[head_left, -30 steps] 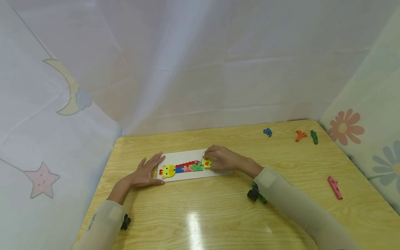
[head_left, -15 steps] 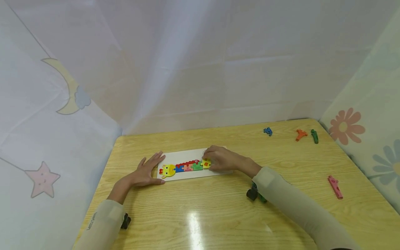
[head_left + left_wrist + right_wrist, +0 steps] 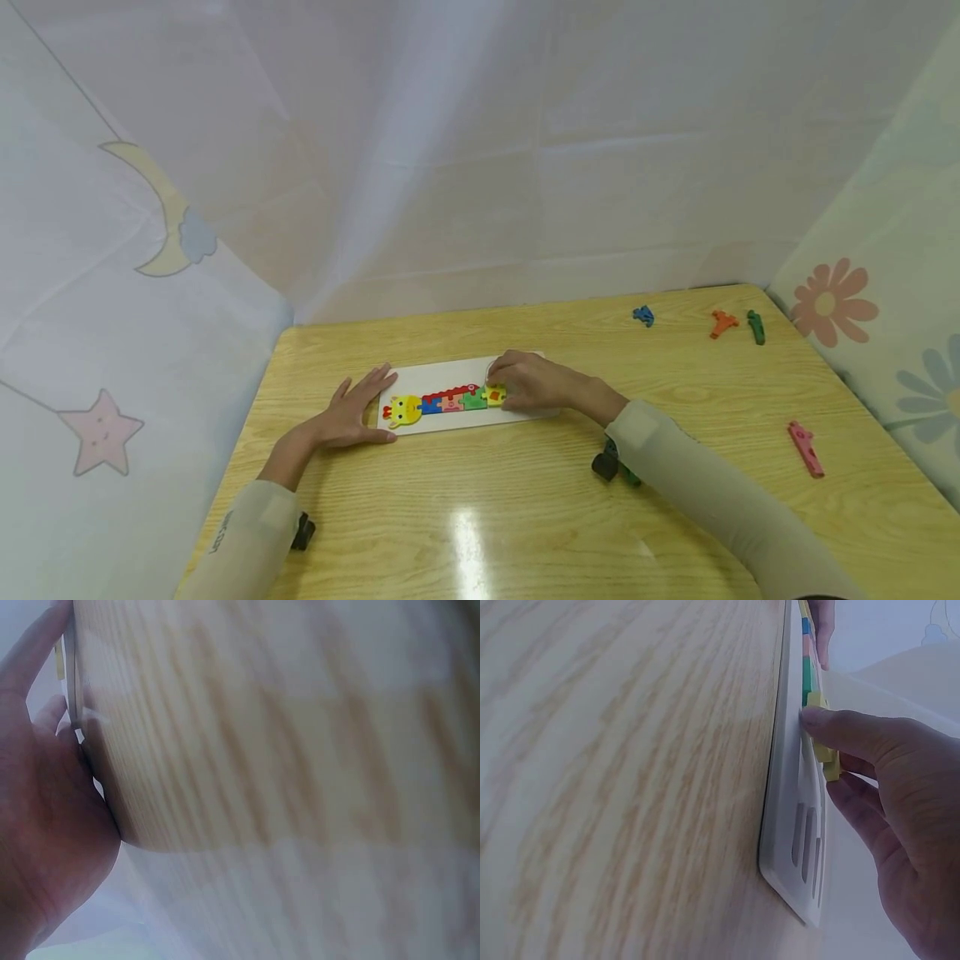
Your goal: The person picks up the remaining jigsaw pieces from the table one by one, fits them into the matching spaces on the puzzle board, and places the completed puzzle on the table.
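- Head view: white board [image 3: 442, 375] flat on the wood-grain table [image 3: 375, 508]; places below taken from the board.
- My left hand [image 3: 351, 414] is at the board's left end, fingers spread and straight, thumb by its near left corner.
- My right hand [image 3: 536, 382], well apart from my left, pinches a yellow piece [image 3: 493, 395] over the board's right half, just beside the green section [image 3: 474, 399].
- On the board, leftward from there: pink section [image 3: 452, 404], blue section [image 3: 431, 406], giraffe head [image 3: 406, 410].
- Right wrist view: slots [image 3: 802, 840] in the board's right end. Yellow piece flush or raised? Cannot tell.
- Beyond the board, rightward: small blue piece [image 3: 643, 315], orange piece [image 3: 723, 323], dark green piece [image 3: 755, 327].
- Well right of the board: long pink piece [image 3: 806, 448].
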Available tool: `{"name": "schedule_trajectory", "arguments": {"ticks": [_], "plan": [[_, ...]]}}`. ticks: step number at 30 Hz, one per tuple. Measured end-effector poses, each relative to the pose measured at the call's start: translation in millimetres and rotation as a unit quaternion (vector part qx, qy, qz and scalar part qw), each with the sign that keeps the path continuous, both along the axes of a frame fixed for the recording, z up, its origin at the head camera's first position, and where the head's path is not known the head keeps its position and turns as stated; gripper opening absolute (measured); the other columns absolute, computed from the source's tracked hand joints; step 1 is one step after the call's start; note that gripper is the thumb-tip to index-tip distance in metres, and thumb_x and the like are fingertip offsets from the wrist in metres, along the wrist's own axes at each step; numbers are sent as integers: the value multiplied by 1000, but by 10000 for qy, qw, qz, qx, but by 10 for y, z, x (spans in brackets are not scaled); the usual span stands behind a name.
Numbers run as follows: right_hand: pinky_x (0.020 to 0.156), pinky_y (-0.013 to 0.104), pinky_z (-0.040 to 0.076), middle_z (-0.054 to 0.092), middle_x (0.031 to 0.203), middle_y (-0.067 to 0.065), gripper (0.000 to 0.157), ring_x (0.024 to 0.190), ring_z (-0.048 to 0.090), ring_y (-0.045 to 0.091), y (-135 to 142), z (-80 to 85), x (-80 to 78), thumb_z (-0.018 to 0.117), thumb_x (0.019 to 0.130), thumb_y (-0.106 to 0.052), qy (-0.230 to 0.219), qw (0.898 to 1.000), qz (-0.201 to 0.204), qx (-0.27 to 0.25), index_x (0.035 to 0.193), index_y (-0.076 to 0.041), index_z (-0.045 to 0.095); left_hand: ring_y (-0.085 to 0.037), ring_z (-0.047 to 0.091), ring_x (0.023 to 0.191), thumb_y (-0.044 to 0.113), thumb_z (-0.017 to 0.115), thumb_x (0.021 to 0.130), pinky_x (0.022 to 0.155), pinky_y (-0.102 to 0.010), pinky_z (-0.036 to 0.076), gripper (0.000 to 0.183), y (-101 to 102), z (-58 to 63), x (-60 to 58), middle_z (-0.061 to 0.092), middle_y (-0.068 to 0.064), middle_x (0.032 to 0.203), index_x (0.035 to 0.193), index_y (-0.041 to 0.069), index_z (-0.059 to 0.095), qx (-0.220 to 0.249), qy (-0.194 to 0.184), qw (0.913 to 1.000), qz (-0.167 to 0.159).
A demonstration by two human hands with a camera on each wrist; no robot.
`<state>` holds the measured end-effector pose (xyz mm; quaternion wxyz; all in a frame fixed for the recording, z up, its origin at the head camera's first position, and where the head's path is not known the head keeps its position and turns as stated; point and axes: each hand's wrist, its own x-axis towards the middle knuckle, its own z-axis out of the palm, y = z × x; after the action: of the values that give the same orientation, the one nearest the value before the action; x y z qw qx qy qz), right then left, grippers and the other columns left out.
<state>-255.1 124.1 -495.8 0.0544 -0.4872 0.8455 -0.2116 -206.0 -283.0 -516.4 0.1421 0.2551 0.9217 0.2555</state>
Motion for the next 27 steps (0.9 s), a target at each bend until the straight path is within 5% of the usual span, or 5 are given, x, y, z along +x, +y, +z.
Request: {"name": "schedule_trajectory", "arguments": {"ticks": [27], "plan": [[111,45,51,68,136,8,34,131,61,27,-26,-13,2,82,95,-24,-123,9999,95,46,124,-7,78,-43,8,163,51,81,90,123,-71,-7,107,-16,-21,1,10,-15,178,170,9,22,39,0,10000,-7]]}}
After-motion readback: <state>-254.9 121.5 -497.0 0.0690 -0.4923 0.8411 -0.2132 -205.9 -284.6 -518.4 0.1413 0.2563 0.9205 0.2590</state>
